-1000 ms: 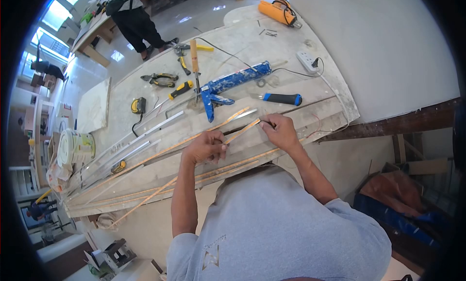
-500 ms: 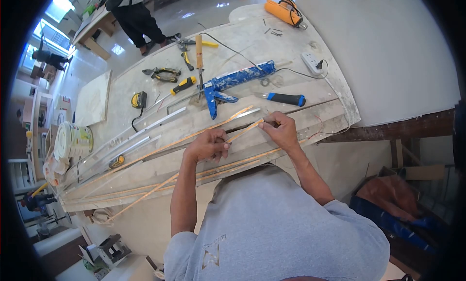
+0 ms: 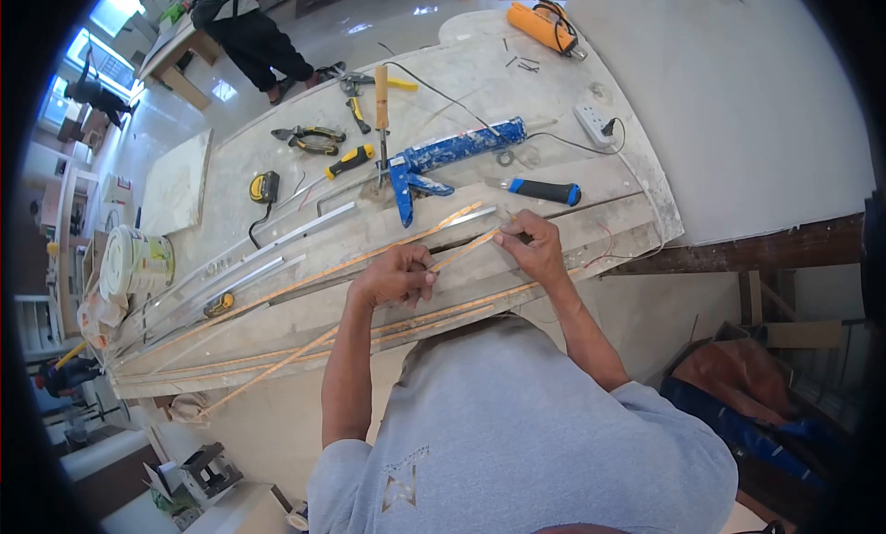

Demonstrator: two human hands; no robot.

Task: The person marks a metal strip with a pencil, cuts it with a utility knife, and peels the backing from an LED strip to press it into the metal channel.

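Between my hands runs a short span of thin, flexible orange strip (image 3: 465, 250), which looks like an LED strip. My left hand (image 3: 397, 276) pinches it at the lower left, fingers curled. At the other end, the thumb and forefinger of my right hand (image 3: 535, 246) are closed on it. A tail of orange strip (image 3: 275, 366) slants below my left forearm past the table edge. More orange strip (image 3: 355, 256) lies along the boards, beside thin aluminium channels (image 3: 318, 222). Just beyond my hands are a blue caulking gun (image 3: 457, 151) and a utility knife (image 3: 544, 191).
On the worktable (image 3: 249, 132) lie pliers (image 3: 310, 140), a screwdriver (image 3: 351, 161), a tape measure (image 3: 264, 187) and a power strip (image 3: 595, 125). An orange power tool (image 3: 540, 28) is at the far corner. A bucket (image 3: 137, 262) stands left. A person (image 3: 254, 40) stands beyond the table.
My hands keep nearly the same pinch on the LED strip. The view has shifted very slightly; nothing on the table has visibly moved.
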